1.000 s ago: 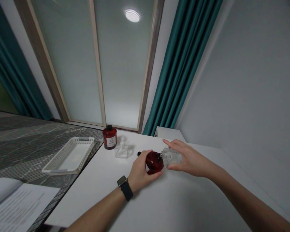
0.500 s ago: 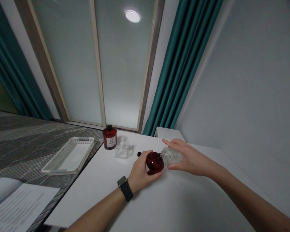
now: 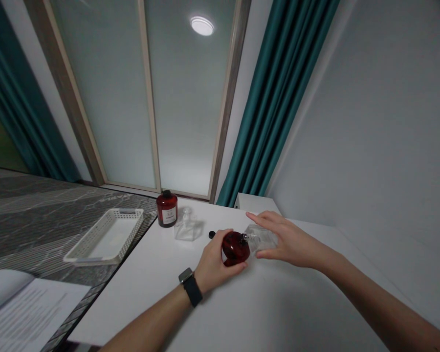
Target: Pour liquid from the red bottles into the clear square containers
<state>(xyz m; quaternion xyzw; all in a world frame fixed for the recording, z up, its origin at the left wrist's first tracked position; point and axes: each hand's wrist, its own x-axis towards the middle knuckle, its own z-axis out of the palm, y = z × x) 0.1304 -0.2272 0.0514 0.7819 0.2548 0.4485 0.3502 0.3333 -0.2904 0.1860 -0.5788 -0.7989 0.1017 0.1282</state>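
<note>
My left hand (image 3: pixel 220 256), with a dark watch on its wrist, is wrapped round a dark red glass bottle (image 3: pixel 236 247) tilted over to the right. The neck of that bottle meets the mouth of a clear glass bottle (image 3: pixel 261 237), which lies tilted in my right hand (image 3: pixel 284 239). Whether liquid passes between them cannot be made out. A small black cap (image 3: pixel 211 234) shows just beyond my left fingers. Behind it stands a clear square glass bottle (image 3: pixel 185 229). Farther left, a second dark red bottle (image 3: pixel 167 209) with a white label and black cap stands upright.
All this is on a white table (image 3: pixel 139 298). Left of it, on a grey surface, are a white perforated basket (image 3: pixel 73 254) and an open booklet (image 3: pixel 55 303). Behind rise frosted glass doors and a teal curtain (image 3: pixel 267 107); a white box (image 3: pixel 256 202) stands near the wall.
Almost nothing differs. Both hands keep their hold on the red and clear bottles, with only a very slight shift to the right in the picture.
</note>
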